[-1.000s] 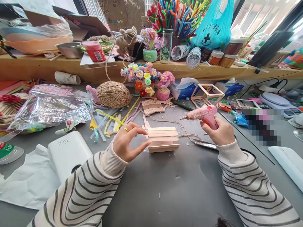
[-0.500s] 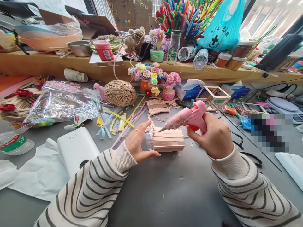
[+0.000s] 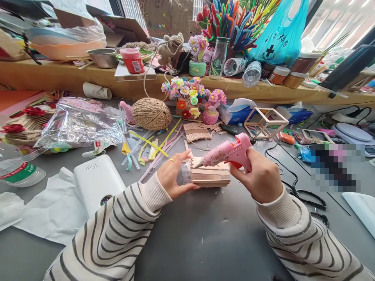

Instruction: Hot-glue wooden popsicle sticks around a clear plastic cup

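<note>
A clear plastic bottle or cup wrapped in wooden craft sticks (image 3: 211,177) lies on its side on the grey table. Around its clear left end curves my left hand (image 3: 172,175), thumb along the near side and fingers at the far side, steadying it. My right hand (image 3: 262,173) is wrapped round the handle of a pink hot glue gun (image 3: 227,152). The gun's metal nozzle points left and down, at the upper sticks near the clear end; whether it touches them I cannot tell.
Beyond the bottle lie a bundle of craft sticks (image 3: 197,132), a ball of twine (image 3: 151,113) and a stick frame (image 3: 266,121). A white power bank (image 3: 98,179) rests at left. Black scissors (image 3: 310,200) and a cable lie on the right.
The glue gun has shifted slightly left and down, its nozzle now closer to the sticks. My left thumb now sits against the bottle's near side. The scissors show more behind my right sleeve.
</note>
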{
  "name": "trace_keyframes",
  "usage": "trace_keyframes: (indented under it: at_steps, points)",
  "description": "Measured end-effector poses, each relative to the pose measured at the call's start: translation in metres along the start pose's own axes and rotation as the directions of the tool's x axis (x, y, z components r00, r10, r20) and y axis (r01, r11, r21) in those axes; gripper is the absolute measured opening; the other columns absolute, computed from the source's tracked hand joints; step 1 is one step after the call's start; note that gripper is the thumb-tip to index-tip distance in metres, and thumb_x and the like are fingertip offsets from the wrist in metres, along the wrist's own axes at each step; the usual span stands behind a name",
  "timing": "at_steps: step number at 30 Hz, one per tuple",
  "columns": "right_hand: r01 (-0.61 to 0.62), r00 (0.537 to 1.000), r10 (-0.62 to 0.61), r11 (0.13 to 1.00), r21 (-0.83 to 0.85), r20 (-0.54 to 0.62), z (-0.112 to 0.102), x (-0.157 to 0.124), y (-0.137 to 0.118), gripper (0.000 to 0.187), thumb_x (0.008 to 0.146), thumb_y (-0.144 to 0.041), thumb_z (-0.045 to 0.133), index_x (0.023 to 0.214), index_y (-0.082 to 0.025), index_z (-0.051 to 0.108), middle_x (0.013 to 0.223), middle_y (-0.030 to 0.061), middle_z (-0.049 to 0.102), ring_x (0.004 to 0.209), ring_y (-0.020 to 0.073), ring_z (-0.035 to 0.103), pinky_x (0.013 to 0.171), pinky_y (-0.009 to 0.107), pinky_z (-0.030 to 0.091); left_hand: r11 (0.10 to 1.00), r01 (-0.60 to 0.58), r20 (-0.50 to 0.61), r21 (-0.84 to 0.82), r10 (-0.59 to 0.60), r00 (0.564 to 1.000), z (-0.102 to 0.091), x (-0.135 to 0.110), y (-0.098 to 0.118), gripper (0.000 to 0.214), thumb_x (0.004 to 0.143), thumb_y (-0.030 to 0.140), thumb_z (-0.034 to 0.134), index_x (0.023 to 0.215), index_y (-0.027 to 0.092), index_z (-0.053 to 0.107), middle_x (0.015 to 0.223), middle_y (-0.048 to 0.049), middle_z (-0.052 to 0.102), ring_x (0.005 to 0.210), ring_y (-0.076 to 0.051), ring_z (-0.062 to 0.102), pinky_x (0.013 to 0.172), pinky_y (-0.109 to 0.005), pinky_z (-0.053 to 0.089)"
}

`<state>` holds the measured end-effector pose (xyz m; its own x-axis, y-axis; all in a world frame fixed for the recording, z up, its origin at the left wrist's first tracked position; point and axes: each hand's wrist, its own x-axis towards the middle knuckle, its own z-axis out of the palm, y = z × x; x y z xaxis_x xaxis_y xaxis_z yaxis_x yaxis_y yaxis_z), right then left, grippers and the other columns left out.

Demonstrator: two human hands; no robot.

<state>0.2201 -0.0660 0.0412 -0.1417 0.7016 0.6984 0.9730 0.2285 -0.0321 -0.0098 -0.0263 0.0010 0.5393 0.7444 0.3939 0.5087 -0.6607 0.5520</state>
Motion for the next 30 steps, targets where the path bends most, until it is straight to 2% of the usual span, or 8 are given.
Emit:
trace_keyframes:
  at_steps: [20, 30]
  points:
    - [0.039, 0.999, -0.039, 0.999, -0.01, 0.003, 0.0003, -0.0002, -0.0002, 0.014, 0.075, -0.031, 0.05, 0.075, -0.017, 0.052, 0.054, -0.0006, 0.05, 0.045, 0.0121, 0.046, 0.043, 0.025, 0.032, 1.0, -0.019, 0.012, -0.006, 0.019, 1.0, -0.0003, 0.0013, -0.0012, 0.073, 0.069, 0.048, 0.061, 0.127, 0.016, 0.031, 0.112, -0.0126, 0.053, 0.107, -0.024, 0.05, 0.092, -0.038, 0.04]
    - [0.011, 1.0, -0.011, 1.0, -0.011, 0.027, -0.0016, -0.0004, 0.0031, 0.016, 0.075, -0.033, 0.051, 0.079, -0.018, 0.052, 0.055, 0.0002, 0.052, 0.047, 0.0132, 0.048, 0.044, 0.026, 0.034, 1.0, -0.008, 0.01, -0.014, 0.008, 1.0, -0.0007, 0.0014, -0.0009, 0.072, 0.068, 0.047, 0.062, 0.127, 0.017, 0.033, 0.111, -0.0125, 0.053, 0.105, -0.025, 0.051, 0.09, -0.04, 0.041]
